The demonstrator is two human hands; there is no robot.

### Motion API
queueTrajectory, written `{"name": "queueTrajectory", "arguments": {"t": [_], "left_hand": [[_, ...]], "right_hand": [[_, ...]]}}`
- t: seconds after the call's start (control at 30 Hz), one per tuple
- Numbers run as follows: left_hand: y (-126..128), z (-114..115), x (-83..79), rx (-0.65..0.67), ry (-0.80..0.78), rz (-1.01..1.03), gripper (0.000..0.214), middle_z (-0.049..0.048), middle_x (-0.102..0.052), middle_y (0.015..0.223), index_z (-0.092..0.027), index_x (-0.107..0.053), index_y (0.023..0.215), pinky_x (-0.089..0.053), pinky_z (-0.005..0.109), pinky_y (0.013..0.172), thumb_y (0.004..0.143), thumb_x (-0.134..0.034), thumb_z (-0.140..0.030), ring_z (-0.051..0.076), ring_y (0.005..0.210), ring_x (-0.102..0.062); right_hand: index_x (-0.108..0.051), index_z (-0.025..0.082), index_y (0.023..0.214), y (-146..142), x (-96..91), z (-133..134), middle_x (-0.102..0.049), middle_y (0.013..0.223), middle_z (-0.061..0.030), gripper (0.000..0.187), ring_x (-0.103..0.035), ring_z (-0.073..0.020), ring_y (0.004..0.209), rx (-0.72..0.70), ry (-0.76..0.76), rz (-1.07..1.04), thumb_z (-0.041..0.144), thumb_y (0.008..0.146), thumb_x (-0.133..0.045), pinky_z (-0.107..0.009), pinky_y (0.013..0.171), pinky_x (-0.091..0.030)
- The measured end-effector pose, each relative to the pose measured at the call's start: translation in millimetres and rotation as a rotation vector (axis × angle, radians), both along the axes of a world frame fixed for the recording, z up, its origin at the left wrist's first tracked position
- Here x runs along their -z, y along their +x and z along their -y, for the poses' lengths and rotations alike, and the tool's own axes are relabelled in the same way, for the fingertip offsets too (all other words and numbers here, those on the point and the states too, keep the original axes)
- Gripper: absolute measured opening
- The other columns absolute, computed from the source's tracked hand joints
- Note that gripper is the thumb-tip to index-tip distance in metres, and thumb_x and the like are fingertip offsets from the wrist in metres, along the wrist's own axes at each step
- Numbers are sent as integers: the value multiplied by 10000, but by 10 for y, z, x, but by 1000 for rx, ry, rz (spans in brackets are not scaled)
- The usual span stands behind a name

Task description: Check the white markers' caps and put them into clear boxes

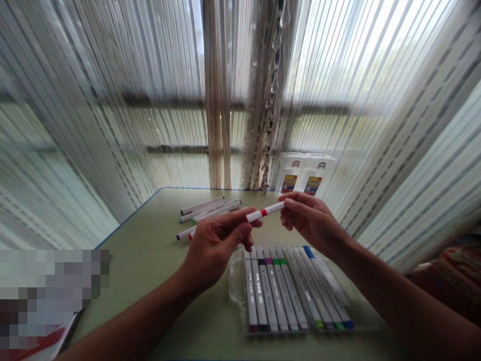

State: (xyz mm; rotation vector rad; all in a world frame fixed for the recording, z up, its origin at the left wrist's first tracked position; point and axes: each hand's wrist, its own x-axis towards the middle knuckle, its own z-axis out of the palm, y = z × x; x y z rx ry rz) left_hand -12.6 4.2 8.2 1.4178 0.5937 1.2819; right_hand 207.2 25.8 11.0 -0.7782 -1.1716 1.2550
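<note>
A white marker with a red band (pixel 263 212) is held up over the table between my two hands. My left hand (pixel 221 240) pinches its lower left end with thumb and fingers. At the upper right end, my right hand (pixel 306 213) grips the marker between thumb and forefinger. Below them lies an open clear plastic case (pixel 236 281) with several white markers (pixel 276 296) in rows, some with black, purple, green or blue bands. Behind my left hand, more loose markers (pixel 205 206) lie in a scattered pile, partly hidden by that hand.
Two clear plastic cases with yellow labels (pixel 300 168) stand at the table's back edge. String curtains (pixel 169 100) hang before the window behind the green table (pixel 143 240). A blurred-out flat object (pixel 48 301) is at the lower left. Patterned cloth (pixel 458 265) shows at the right.
</note>
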Motion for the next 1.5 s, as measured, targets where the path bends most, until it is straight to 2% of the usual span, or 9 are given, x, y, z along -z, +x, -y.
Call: {"name": "queueTrajectory", "arguments": {"t": [0.1, 0.23, 0.43, 0.6, 0.77, 1.13, 1.5], "left_hand": [[2, 9, -16, -27, -7, -25, 266, 56, -752, 738, -191, -783, 1053, -580, 318, 601, 790, -748, -202, 148, 566, -635], [-4, 2, -7, -38, -30, -39, 281, 66, -747, 721, -190, -789, 1044, -574, 322, 610, 770, -773, -250, 172, 599, -653], [-34, -47, 53, 79, -97, 15, 275, 124, -768, 865, -153, -792, 1035, -543, 287, 591, 832, -734, -331, 134, 581, -617], [-29, -49, 25, 179, -224, 103, 260, 117, -759, 813, -143, -809, 933, -499, 243, 525, 792, -775, -360, 113, 549, -593], [-20, -40, -12, 191, -272, 73, 267, 114, -747, 749, -128, -796, 858, -462, 234, 471, 766, -792, -379, 110, 498, -579], [-32, -59, 20, 205, -177, 99, 241, 89, -775, 839, -196, -796, 1001, -492, 212, 501, 767, -808, -253, 79, 520, -593], [-48, -79, 49, 192, -159, 90, 281, 80, -784, 853, -195, -788, 1014, -519, 180, 526, 741, -820, -135, 67, 542, -621]], "right_hand": [[-697, 165, 874, 1, -3, 1, -638, 607, -3, 190, -586, -118, 519, 1, 7, 6, 302, 768, -775, -219, 451, -434], [-689, 172, 874, -2, -2, -2, -629, 600, 4, 202, -580, -120, 511, 8, 25, 29, 321, 768, -774, -228, 445, -431], [-691, 180, 872, -2, -8, 11, -639, 606, 3, 176, -586, -119, 514, -2, 56, 42, 314, 785, -765, -228, 449, -431], [-692, 180, 863, 3, -19, 24, -648, 602, -1, 128, -606, -121, 521, -26, 90, 38, 281, 810, -750, -223, 452, -434], [-693, 180, 855, -3, -24, 33, -636, 611, 6, 139, -604, -122, 518, -21, 99, 55, 292, 804, -758, -234, 452, -443], [-690, 162, 829, -5, -46, 22, -654, 581, -3, 177, -601, -114, 487, 10, 86, 40, 303, 774, -783, -214, 424, -434], [-708, 149, 827, -4, -34, 38, -659, 587, -15, 134, -611, -112, 487, -2, 107, 20, 266, 800, -765, -195, 421, -441]]}}
